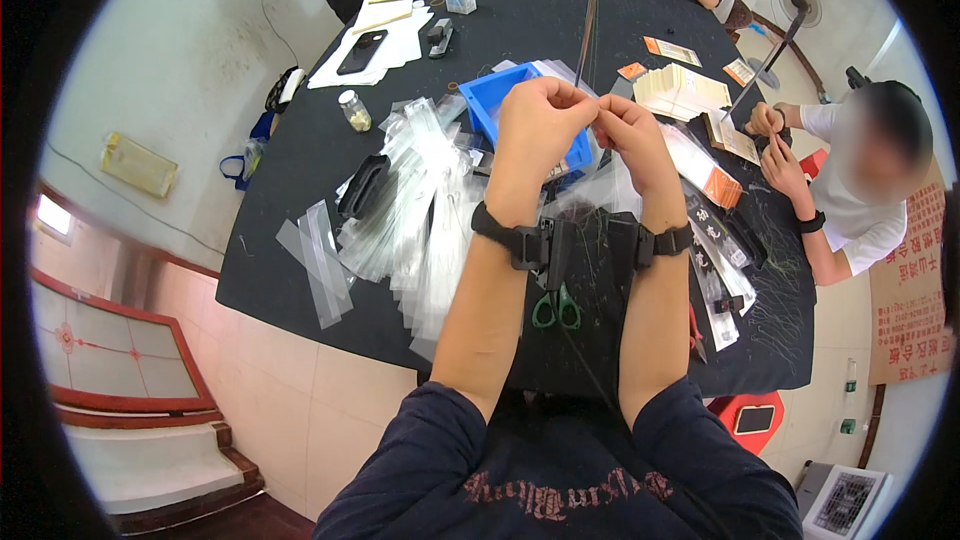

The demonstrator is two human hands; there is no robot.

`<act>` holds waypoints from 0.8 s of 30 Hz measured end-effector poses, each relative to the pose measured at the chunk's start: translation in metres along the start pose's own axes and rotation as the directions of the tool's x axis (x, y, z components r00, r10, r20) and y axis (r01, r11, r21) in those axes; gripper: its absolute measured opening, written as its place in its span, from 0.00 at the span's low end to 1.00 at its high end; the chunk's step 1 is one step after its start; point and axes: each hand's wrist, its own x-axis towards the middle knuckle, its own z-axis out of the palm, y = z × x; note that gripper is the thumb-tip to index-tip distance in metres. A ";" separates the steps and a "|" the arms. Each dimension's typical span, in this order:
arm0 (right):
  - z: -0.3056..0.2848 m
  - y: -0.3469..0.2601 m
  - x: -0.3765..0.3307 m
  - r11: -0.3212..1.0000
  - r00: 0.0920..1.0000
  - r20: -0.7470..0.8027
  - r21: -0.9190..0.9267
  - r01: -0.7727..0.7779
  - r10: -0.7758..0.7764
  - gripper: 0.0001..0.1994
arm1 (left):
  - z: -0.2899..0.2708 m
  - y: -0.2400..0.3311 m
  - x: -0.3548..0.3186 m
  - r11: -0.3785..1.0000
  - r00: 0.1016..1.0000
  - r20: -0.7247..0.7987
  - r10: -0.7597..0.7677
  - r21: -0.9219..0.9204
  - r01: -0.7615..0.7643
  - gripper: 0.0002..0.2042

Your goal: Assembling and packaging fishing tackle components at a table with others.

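Observation:
My left hand (546, 127) and my right hand (634, 138) meet fingertip to fingertip over a blue plastic bin (487, 100). Both are closed in a pinch; whatever lies between the fingers is too small or thin to make out. Beyond them, a bundle of long thin dark strands (588, 25) rises up from about the bin. Clear plastic sleeves (420, 210) spread in a thick pile left of my left forearm. Green-handled scissors (556, 308) lie on the black cloth between my forearms.
Right of my hands lie a stack of cream cards (682, 92), packaged strips (705, 165) and red-handled pliers (695, 335). A small jar (354, 110), a stapler (440, 37) and a phone (362, 52) on papers are at the left. A co-worker (860, 170) sits at the right edge.

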 end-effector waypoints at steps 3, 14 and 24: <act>-0.001 0.000 0.000 1.000 0.999 0.043 -0.002 -0.020 0.020 0.08 | 0.005 -0.008 0.003 0.999 0.998 -0.056 0.016 0.032 -0.014 0.10; -0.048 -0.010 -0.021 0.886 0.916 -0.337 -0.325 -0.331 0.219 0.14 | 0.008 -0.021 0.006 0.985 0.963 -0.269 -0.006 0.162 0.052 0.11; -0.063 0.058 -0.014 0.367 0.745 -0.589 -0.649 -0.667 0.313 0.25 | 0.008 -0.023 0.007 0.969 0.951 -0.278 -0.131 0.166 0.182 0.17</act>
